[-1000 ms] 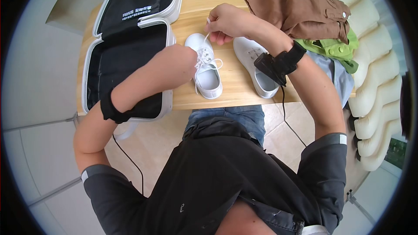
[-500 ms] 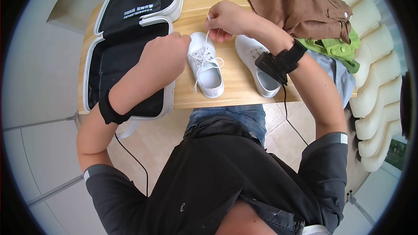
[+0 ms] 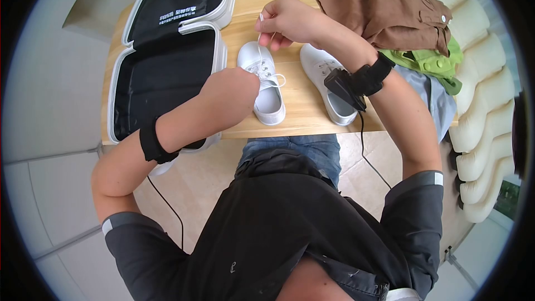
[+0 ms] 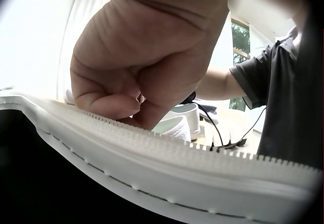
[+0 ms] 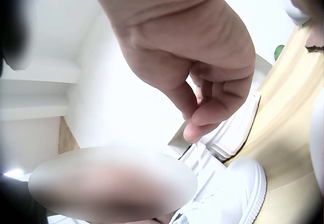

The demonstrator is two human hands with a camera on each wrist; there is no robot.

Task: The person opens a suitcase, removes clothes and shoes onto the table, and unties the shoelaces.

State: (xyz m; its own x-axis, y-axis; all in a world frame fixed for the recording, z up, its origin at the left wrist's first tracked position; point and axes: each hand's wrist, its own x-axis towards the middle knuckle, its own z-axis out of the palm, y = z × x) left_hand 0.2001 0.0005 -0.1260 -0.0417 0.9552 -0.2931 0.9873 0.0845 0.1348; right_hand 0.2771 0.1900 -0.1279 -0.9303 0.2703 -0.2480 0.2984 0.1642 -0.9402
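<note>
Head view: the table carries one white shoe, presumably light and pliable, right of the left hand; steady at the heel. Left fingers curl, hold indeterminable; right hand pinches the limp-looking lace: grip near its end.

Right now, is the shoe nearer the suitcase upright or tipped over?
Upright: in the head view, the white shoe rests on the table with its opening and insole facing up.
</note>
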